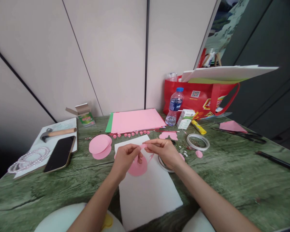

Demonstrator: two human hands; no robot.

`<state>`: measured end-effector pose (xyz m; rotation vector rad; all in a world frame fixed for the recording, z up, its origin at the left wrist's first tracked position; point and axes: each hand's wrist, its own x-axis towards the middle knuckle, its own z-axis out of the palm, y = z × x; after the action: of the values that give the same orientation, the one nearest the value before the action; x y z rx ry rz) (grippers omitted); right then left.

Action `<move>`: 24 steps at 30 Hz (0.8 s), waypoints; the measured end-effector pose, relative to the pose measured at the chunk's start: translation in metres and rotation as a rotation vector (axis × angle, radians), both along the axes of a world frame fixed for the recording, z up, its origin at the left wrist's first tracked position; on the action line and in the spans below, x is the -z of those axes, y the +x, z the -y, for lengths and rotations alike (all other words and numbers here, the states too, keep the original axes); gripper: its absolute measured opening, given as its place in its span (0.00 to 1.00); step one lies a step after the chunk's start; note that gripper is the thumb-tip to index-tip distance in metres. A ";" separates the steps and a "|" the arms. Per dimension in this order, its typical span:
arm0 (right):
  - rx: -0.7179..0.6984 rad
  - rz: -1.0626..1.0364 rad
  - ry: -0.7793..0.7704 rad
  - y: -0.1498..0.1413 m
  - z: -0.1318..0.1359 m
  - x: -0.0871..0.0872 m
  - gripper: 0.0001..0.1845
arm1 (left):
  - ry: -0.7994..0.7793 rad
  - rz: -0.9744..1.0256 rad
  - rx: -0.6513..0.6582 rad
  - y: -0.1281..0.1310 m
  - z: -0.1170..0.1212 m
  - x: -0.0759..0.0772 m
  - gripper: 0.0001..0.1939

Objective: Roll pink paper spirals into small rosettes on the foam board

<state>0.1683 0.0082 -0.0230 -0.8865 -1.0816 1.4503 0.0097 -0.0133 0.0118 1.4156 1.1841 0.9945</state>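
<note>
Between the fingertips of my left hand (128,156) and my right hand (165,150) stretches a small pink paper strip (143,146). Both hands pinch it above a white sheet of paper (147,196). Beneath my left fingers a pink paper circle (137,167) rests on that sheet, partly covered by them. A roll of tape (162,163) lies under my right hand, mostly hidden. A thin pink scrap (151,157) shows just below my right fingertips.
Pink paper circles (100,144) are stacked at left, near a phone (60,154) and hammer (59,132). Small pink rolls (129,135) line the pink sheets (137,120). At right are a tape roll (198,141), glue stick (198,127), bottle (174,106), scissors (244,134) and red bag (190,96).
</note>
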 end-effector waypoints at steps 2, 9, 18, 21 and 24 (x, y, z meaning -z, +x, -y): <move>-0.009 0.006 0.005 0.000 0.000 0.001 0.16 | 0.002 -0.005 0.001 0.000 0.000 0.001 0.11; 0.005 0.016 -0.026 0.001 0.002 -0.004 0.15 | 0.001 -0.005 0.018 0.000 0.000 0.002 0.11; -0.004 -0.014 -0.005 -0.001 0.003 -0.006 0.13 | -0.009 0.002 0.039 0.000 0.000 0.003 0.11; 0.014 0.000 -0.004 -0.002 0.003 -0.005 0.13 | -0.001 -0.003 0.040 0.000 0.000 0.003 0.12; 0.022 0.004 -0.017 -0.001 0.002 -0.003 0.15 | 0.001 -0.018 0.018 0.000 -0.001 0.003 0.12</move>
<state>0.1670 0.0060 -0.0198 -0.9114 -1.0613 1.4423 0.0101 -0.0126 0.0089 1.4372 1.1820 0.9717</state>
